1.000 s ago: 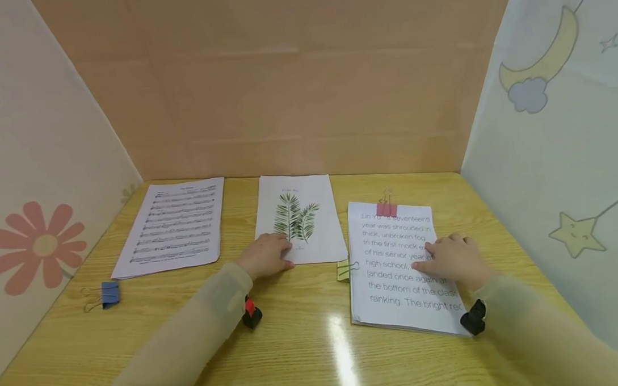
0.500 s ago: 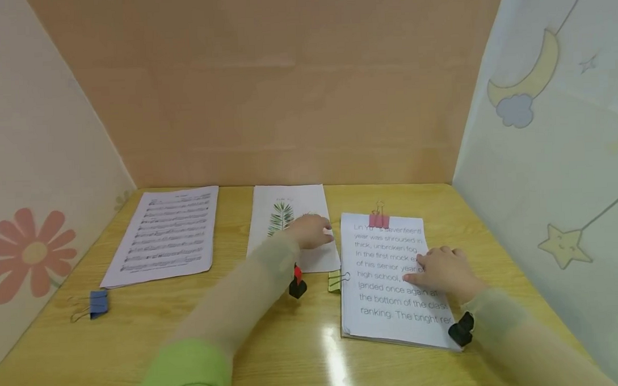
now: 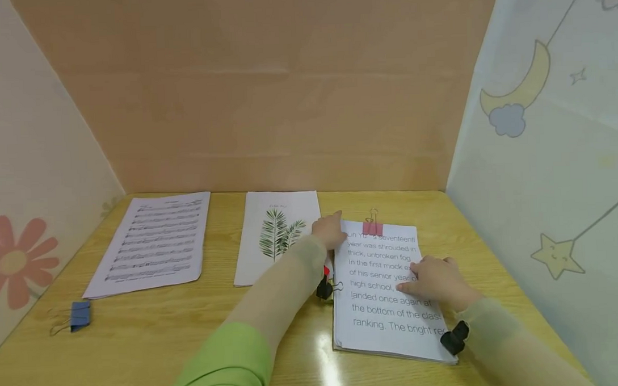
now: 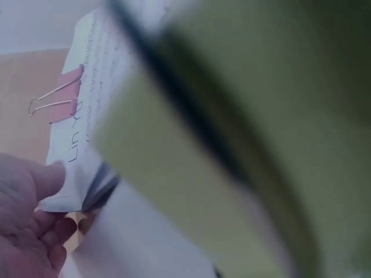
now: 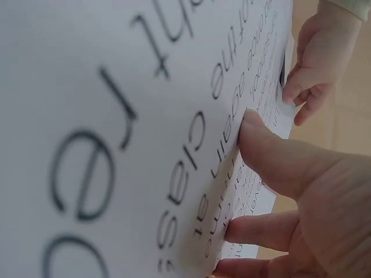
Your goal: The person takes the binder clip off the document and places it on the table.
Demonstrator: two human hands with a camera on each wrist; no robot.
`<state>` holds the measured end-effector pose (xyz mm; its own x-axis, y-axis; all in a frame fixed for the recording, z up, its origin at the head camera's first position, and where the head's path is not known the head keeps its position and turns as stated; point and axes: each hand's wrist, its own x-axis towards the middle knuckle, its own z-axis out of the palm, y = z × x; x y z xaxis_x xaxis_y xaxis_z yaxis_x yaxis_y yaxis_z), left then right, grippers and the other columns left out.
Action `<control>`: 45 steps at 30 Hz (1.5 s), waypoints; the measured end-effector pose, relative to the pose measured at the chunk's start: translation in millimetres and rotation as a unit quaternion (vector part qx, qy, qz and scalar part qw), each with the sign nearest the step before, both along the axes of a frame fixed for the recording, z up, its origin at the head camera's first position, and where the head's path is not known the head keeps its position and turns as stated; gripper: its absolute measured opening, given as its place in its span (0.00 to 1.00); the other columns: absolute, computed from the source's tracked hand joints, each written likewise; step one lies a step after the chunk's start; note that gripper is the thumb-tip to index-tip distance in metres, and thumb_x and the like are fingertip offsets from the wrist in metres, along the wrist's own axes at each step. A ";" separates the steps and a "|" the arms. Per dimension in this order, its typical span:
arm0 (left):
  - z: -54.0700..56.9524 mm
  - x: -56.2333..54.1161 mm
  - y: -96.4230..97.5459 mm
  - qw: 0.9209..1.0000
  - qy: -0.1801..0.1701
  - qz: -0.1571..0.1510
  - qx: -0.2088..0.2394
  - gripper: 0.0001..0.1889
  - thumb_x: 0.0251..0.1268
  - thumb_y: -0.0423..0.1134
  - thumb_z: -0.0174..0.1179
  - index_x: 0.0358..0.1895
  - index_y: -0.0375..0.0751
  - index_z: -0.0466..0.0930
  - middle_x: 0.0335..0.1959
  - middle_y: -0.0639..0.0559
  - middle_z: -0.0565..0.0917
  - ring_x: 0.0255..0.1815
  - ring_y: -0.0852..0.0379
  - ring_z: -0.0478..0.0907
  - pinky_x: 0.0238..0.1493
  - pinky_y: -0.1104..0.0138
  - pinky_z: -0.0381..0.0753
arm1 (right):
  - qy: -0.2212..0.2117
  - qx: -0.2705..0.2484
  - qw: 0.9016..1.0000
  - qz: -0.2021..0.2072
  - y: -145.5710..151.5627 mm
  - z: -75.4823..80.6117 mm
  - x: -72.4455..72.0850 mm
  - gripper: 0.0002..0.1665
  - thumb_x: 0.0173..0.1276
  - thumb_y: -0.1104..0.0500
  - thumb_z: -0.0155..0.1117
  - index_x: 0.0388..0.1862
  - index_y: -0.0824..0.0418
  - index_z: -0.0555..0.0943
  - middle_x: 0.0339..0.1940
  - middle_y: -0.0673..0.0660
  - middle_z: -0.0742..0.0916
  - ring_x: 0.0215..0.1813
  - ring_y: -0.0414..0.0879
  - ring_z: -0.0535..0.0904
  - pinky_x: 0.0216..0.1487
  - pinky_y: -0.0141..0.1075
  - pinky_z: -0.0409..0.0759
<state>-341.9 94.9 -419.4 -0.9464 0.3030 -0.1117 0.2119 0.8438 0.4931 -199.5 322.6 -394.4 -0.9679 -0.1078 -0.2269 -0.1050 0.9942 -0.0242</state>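
Observation:
A stack of printed pages (image 3: 374,304) lies on the table at right of centre, large text facing up. A pink binder clip (image 3: 373,229) grips its top edge. My left hand (image 3: 329,231) is at the stack's upper left corner; in the left wrist view its thumb (image 4: 49,179) lies over the corner with fingers underneath, pinching it. A yellow binder clip (image 4: 168,156) looms blurred there; in the head view the wrist mostly hides it at the stack's left edge. My right hand (image 3: 440,282) rests with fingers spread on the right side of the text.
Left of the stack lies a sheet with green fern leaves (image 3: 275,239), partly covered by the left forearm. Farther left are music sheets (image 3: 152,249) and a blue binder clip (image 3: 80,316). Walls (image 3: 265,103) close off the table at back and sides.
My left hand has moved right, from the fern-leaf sheet across to the upper left corner of the page stack, and now pinches it. The right hand stays on the page.

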 end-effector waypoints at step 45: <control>63.2 46.1 -28.1 0.939 -0.049 0.029 0.339 0.10 0.70 0.41 0.57 0.46 0.43 0.85 0.32 0.56 0.84 0.29 0.56 0.81 0.36 0.57 0.82 | 0.170 -0.149 0.971 0.078 -44.0 73.5 17.9 0.27 0.63 0.48 0.68 0.55 0.63 0.82 0.44 0.58 0.85 0.44 0.54 0.79 0.46 0.51 0.75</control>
<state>-295.8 66.8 -356.2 -0.9587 0.2844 0.0010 0.1014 0.3384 0.9355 -181.5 278.6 -320.9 -0.9480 -0.2706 0.1676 -0.3061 0.9196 -0.2463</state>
